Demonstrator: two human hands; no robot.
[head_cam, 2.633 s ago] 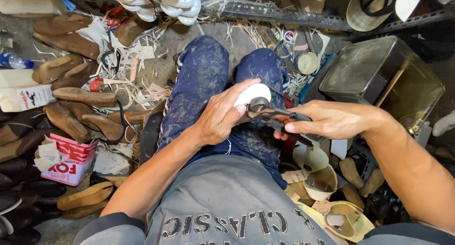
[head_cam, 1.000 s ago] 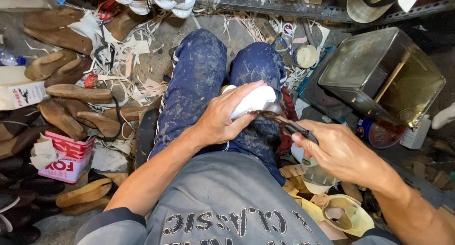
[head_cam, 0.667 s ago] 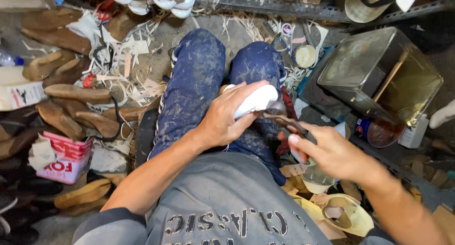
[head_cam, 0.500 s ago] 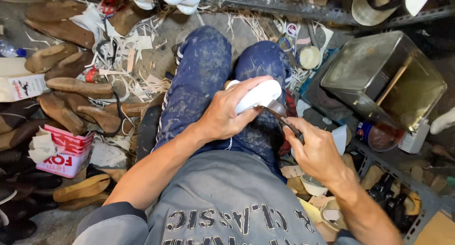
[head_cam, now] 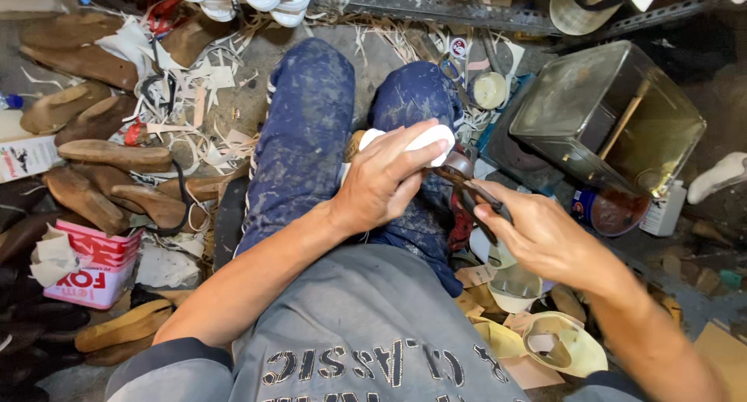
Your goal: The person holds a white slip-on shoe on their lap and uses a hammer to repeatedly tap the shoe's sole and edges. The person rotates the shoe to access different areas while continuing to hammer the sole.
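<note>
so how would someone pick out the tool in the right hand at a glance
Start at the blue-trousered knees. On the right knee the left hand grips a white piece. The dark pincers in the right hand bite its edge: the only metal tool held.

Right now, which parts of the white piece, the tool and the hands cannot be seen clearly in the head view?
- White piece: mostly covered by the left hand; its full shape stays hidden.
- Pliers-like tool: handles hidden inside the right hand; where the tip meets the white piece is too small to tell.
- Right hand: palm turned away from the camera.
- Metal tin: contents dark and unclear.
</note>
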